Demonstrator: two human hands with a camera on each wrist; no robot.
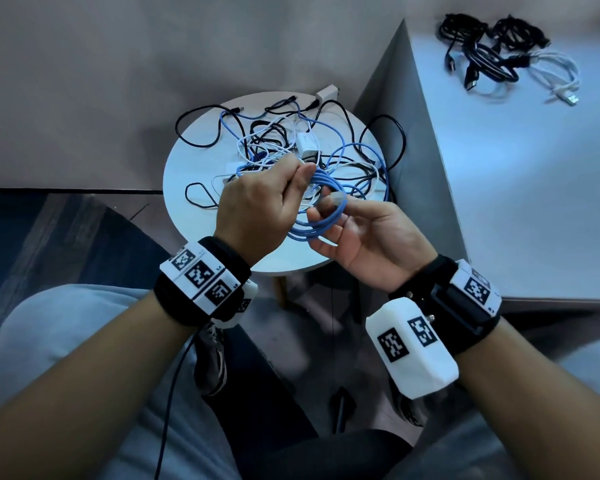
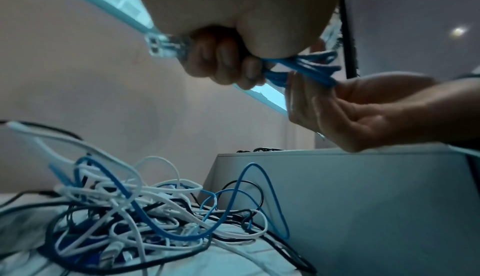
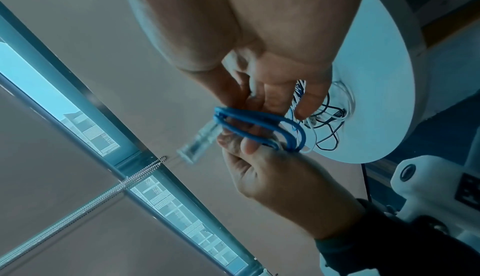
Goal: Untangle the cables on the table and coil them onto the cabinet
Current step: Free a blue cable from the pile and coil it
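Note:
A blue network cable (image 1: 307,232) is wound into a small coil and held above the round white table (image 1: 187,161). My left hand (image 1: 291,183) grips the coil's top from the left, fingers curled round the strands (image 2: 298,67). My right hand (image 1: 329,220), palm up, pinches the coil's right side near the clear plug (image 1: 336,199). In the right wrist view the right fingers (image 3: 275,100) reach through the blue loop (image 3: 254,122), with the plug (image 3: 200,147) sticking out past it. A tangle of blue, white and black cables (image 1: 284,147) lies on the table below.
The grey cabinet (image 1: 534,202) stands to the right of the table, with coiled black cables (image 1: 482,53) and a white cable (image 1: 555,74) on its top. A white charger block (image 1: 307,143) sits in the tangle. My knees and shoes are below the table.

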